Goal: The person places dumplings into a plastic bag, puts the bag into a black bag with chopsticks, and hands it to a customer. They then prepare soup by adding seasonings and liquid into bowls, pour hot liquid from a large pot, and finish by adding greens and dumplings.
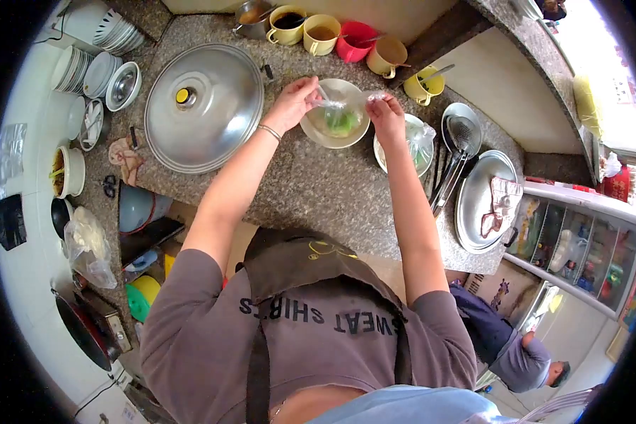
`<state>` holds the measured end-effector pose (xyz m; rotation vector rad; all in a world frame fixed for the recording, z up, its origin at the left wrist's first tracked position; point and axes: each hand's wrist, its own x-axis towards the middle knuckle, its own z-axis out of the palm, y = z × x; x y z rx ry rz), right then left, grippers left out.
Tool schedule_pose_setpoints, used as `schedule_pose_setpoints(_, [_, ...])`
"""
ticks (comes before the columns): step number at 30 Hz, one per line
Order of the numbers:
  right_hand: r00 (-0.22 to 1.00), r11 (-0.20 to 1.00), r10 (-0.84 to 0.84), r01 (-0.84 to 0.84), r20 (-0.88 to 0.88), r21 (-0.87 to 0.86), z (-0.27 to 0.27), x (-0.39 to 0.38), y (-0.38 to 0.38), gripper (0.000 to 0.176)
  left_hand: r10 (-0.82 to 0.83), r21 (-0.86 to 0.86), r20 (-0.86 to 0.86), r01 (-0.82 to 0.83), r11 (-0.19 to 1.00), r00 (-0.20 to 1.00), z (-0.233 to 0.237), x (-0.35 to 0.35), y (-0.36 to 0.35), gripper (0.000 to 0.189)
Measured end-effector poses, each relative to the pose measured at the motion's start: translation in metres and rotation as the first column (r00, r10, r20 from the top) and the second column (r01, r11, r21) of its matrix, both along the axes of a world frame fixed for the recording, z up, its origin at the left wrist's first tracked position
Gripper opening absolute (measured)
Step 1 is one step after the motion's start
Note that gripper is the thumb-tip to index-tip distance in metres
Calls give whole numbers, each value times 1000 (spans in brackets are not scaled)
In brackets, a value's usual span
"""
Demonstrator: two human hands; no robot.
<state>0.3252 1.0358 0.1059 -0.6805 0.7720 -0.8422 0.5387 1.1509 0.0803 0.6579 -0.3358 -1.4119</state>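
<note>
The left hand (pixel 293 104) and right hand (pixel 386 113) each pinch a clear plastic bag (pixel 340 104) holding greens (pixel 341 121) over a pale bowl (pixel 318 136). Just beside it, a second bowl (pixel 384 160) holds another bag.

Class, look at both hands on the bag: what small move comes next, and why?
Probably draw the left hand and right hand together to gather the plastic bag shut: its mouth is stretched between them, greens sit inside, over the bowl.

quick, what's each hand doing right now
left hand: closed, pinching the plastic bag over the bowl
right hand: closed, pinching the same bag
</note>
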Motion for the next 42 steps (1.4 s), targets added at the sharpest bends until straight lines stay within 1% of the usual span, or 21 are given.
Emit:
schedule_pose_setpoints(1, [1000,1000,2,-2,1,-3,3,0,3,14,2,-3,1,-2,1000,1000,9,-5,-1,10])
schedule_pose_setpoints(3, [978,947,134,-173,-157,-269,9,1,7,15,107,66,5,-107,992,994,46,-24,-5,12])
schedule_pose_setpoints(4, [945,862,115,-248,-306,-442,23,7,14,14,49,48,39,-51,998,998,56,-27,-9,21])
schedule_pose_setpoints(5, [944,862,113,-247,-309,-442,35,12,18,14,46,47,36,-48,998,998,60,-29,-9,21])
schedule_pose_setpoints(7, [846,555,19,-452,-533,-698,58,16,21,13,-126,9,442,136,991,888,68,-40,-13,30])
schedule_pose_setpoints(9, [837,570,4,-451,-547,-686,71,14,25,13,-158,14,533,178,984,831,72,-42,-14,32])
schedule_pose_setpoints(12, [726,558,-93,-529,-681,-640,74,7,22,19,-109,33,812,141,989,574,68,-36,-18,22])
schedule_pose_setpoints(13, [727,559,-98,-525,-680,-642,80,-3,24,19,-110,31,813,146,989,572,68,-32,-16,22])
schedule_pose_setpoints(15, [746,408,-301,-462,-594,-787,95,-35,25,30,-11,15,817,-1,1000,576,68,-25,-9,18])
schedule_pose_setpoints(17, [637,405,-437,-491,-635,-772,104,-83,8,48,60,-32,804,-59,998,591,65,-22,-7,19])
schedule_pose_setpoints(19, [420,455,-476,-634,-772,-626,96,-121,-15,64,87,-23,792,-113,993,604,68,-24,-5,22])
schedule_pose_setpoints(20, [340,432,-494,-703,-800,-565,75,-137,-32,61,131,-53,790,-146,988,599,75,-31,-7,20])
schedule_pose_setpoints(21, [302,514,-299,-748,-905,-420,73,-142,-42,46,131,-55,788,-144,988,602,76,-38,-9,20])
schedule_pose_setpoints(23, [248,634,-196,-706,-949,-316,73,-138,-51,36,116,-56,827,-124,991,551,81,-45,-15,17])
schedule_pose_setpoints(25, [334,637,-220,-663,-917,-394,85,-142,-44,27,132,-67,879,-157,985,458,87,-53,-14,15])
schedule_pose_setpoints(27, [767,836,45,-379,-640,-396,100,-144,-30,19,72,-48,927,-75,996,367,116,-61,-5,14])
schedule_pose_setpoints(29, [759,826,60,-403,-649,-395,112,-145,-20,16,95,-72,909,-72,995,405,139,-70,-4,16])
schedule_pose_setpoints(31, [743,802,-6,-396,-669,-447,123,-143,-9,16,117,-150,806,9,989,580,182,-77,2,20])
schedule_pose_setpoints(36, [831,772,-56,-316,-554,-552,182,-131,27,12,23,-222,804,264,938,594,264,-91,34,29])
schedule_pose_setpoints(38, [886,792,-73,-227,-458,-566,196,-131,41,12,-215,-91,751,421,903,624,286,-102,49,32])
schedule_pose_setpoints(42, [954,877,-93,-57,-286,-477,221,-124,86,12,-379,-104,648,570,815,661,285,-130,58,36])
